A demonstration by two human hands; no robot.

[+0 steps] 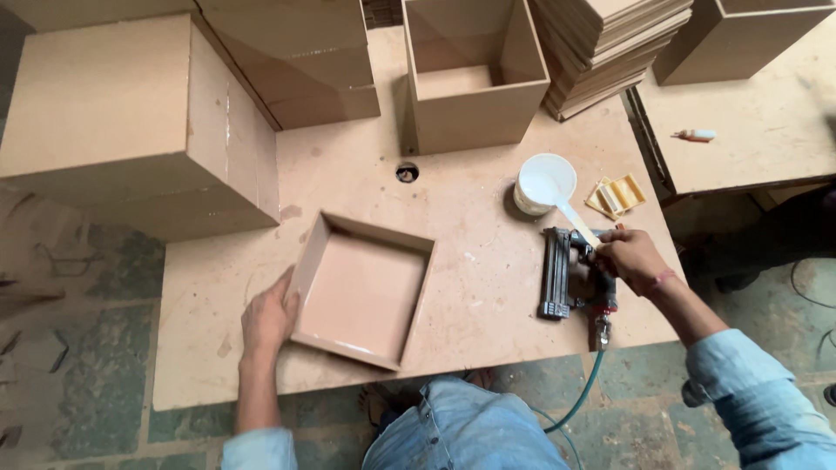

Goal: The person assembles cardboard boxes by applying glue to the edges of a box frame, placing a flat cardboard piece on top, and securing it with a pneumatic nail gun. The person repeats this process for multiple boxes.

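- The tabletop [488, 287] was a wide sheet of pale brown board, scuffed and stained, with a small round hole near its far middle.
- A big closed fibreboard box [131, 122] stood at the far left corner, hanging partly past the edge.
- Behind it sat another closed box [305, 61], and to the right of that an open-topped box [475, 78] stood upright.
- A stack of flat boards [610, 48] lay at the far right, next to the open box.
- The shallow fibreboard tray [361, 292] lay flat near the front edge, left of centre, its open side up.
- The left hand [268, 318] rested against the tray's left wall, fingers spread loosely along the edge and not clenched.
- A black nail gun [570, 278] lay on the tabletop, well apart from the tray on the right, with a green air hose [579, 405] dropping off the front edge.
- The right hand [634, 259] was at the gun's far end; its fingers were curled round a pale flat stick [579, 224] that ran up into the cup.
- The white cup [544, 184] stood just beyond the gun.
- A small yellow holder [616, 197] lay just beside the cup.
- A small white tube [695, 135] lay on the neighbouring bench to the right.
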